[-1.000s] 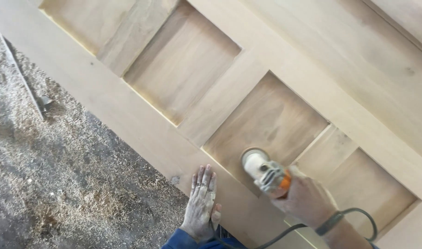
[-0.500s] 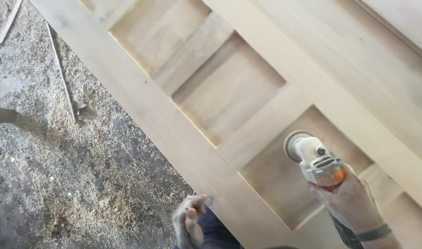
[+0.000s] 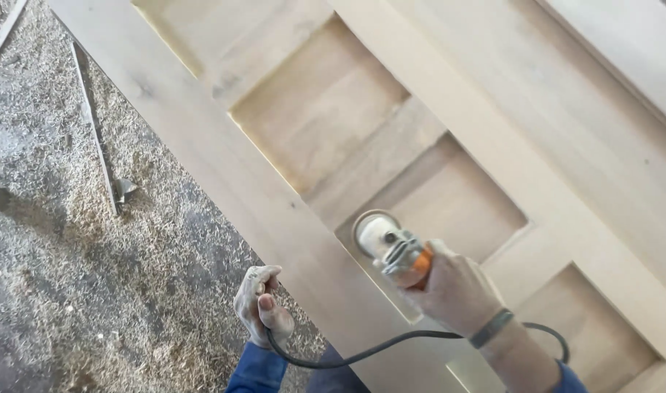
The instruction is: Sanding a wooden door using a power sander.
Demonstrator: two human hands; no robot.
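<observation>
A bare wooden panelled door (image 3: 493, 131) lies flat and fills the upper right. My right hand (image 3: 457, 291) grips a dusty hand-held sander with an orange band (image 3: 387, 244), its round disc resting at the lower corner of a recessed panel (image 3: 442, 211). My left hand (image 3: 260, 306) hangs off the door's near edge, curled around the sander's black cord (image 3: 362, 353). That cord loops under my right wrist, which wears a dark band.
Thick sawdust and wood shavings cover the floor (image 3: 93, 276) at the left. A thin wooden strip (image 3: 93, 131) lies in the shavings, another (image 3: 5, 33) at the top left corner. The door's long outer rail (image 3: 224, 160) borders the floor.
The view has shifted. The sander has moved along the panel toward its lower corner. My left hand, flat on the door rail a second ago, is off it and holds the cord.
</observation>
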